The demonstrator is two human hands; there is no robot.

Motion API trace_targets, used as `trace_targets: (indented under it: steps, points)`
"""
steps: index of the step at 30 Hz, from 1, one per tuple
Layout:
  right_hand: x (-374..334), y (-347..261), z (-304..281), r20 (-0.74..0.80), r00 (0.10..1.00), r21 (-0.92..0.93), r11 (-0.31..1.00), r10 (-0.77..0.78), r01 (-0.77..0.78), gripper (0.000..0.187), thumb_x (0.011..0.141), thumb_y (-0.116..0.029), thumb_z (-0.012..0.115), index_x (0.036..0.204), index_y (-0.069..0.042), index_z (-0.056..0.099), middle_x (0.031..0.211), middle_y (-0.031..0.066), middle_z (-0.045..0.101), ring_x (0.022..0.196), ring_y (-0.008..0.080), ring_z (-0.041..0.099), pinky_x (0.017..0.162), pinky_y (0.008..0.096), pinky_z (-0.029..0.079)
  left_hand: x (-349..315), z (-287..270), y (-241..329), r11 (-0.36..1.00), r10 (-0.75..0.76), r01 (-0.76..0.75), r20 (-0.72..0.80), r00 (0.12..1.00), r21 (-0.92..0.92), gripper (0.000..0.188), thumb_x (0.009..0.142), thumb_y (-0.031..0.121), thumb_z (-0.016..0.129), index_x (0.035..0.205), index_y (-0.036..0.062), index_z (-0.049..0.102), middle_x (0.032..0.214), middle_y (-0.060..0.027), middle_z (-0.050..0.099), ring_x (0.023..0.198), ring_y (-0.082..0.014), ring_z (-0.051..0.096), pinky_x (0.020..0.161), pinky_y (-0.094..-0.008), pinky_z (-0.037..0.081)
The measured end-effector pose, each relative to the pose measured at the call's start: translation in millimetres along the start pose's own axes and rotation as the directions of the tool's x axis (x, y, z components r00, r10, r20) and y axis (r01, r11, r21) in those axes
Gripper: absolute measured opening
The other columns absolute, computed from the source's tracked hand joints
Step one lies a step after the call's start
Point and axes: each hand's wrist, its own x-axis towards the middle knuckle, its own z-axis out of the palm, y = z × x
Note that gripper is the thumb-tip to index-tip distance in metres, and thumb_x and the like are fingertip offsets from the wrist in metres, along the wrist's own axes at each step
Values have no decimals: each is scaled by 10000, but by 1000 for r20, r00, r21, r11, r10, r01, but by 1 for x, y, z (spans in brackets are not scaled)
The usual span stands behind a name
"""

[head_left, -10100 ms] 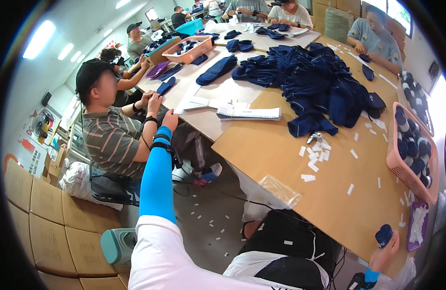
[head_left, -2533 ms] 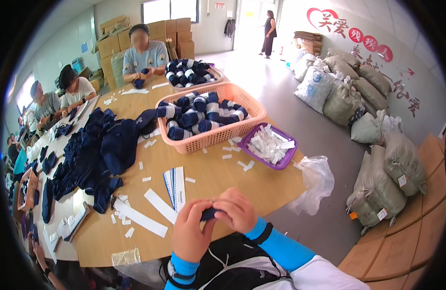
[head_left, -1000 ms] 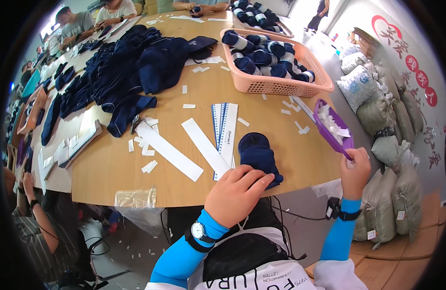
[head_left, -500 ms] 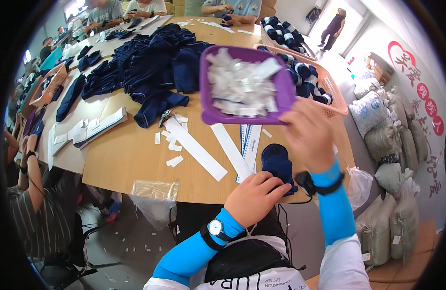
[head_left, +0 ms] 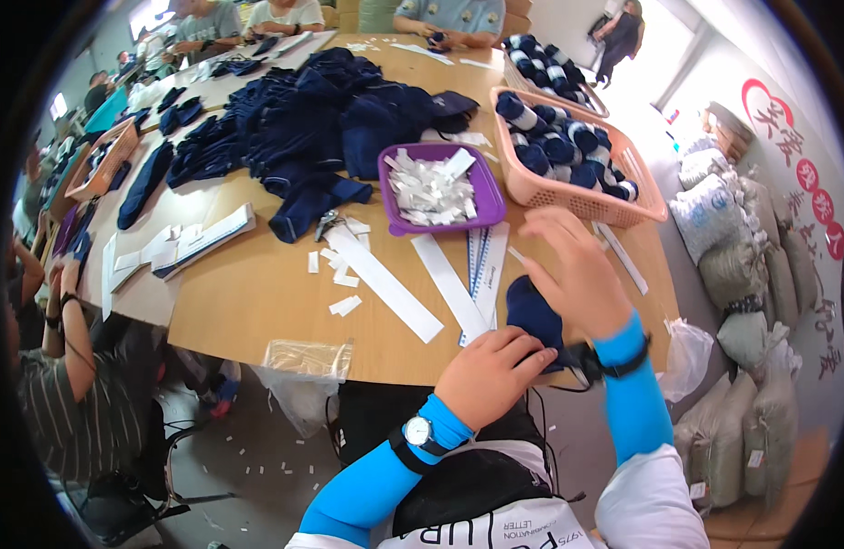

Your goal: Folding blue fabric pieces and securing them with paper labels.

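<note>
Your left hand [head_left: 498, 375] lies on the near end of the navy cloth [head_left: 534, 309], close to the table's front edge; you have your fingers on it, but whether they pinch or only press I cannot tell. Your right hand [head_left: 578, 270] hangs over the far side with fingers loosely spread, seemingly free of any load. If your left hand drags back, the cloth could slip off that edge. The wrist device [head_left: 587, 361] by its near corner might snag it. Sweep your right hand low and you could knock the purple tray [head_left: 385, 188], spilling its white slips [head_left: 431, 188], or skew the paper strips [head_left: 385, 284] in front of it. The wooden table [head_left: 257, 311] also bears loose slips, a metal clip [head_left: 326, 224], a big navy pile [head_left: 294, 119] and, to the right, a pink basket [head_left: 568, 206] of banded navy rolls [head_left: 559, 151]. Clear plastic [head_left: 308, 360] hangs over the front edge. Co-workers sit left and beyond; stuffed sacks [head_left: 742, 247] line the right wall, and scraps dot the grey floor [head_left: 257, 453].
</note>
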Motion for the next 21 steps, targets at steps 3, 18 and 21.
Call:
trace_targets:
  steps: [3,18,21]
  points:
    - [-67,-22,-27,110,993,9,999,38,-39,363,865,-65,768,1210,-15,666,1318,181,646,1236,396,621,1025,451,526,1,-6,3,999,-30,31,-3,1000,40,448,792,124,783,1236,155,737,1168,-26,687,1167,-272,644,964,-418,548]
    - [-181,-6,26,-111,960,178,956,257,-235,463,666,-44,909,1090,-80,727,1158,89,680,1014,321,693,849,417,571,9,-16,20,986,-149,152,53,987,-61,620,624,-8,879,1215,106,731,1120,-88,708,1213,-373,657,966,-474,566]
    - [-184,-6,32,-144,968,177,968,205,-178,468,634,-23,897,1066,-97,733,1146,77,680,1016,304,700,828,408,568,3,-13,20,991,-127,129,83,988,-21,551,606,-34,845,1134,96,755,1124,-73,710,1226,-383,649,971,-474,564]
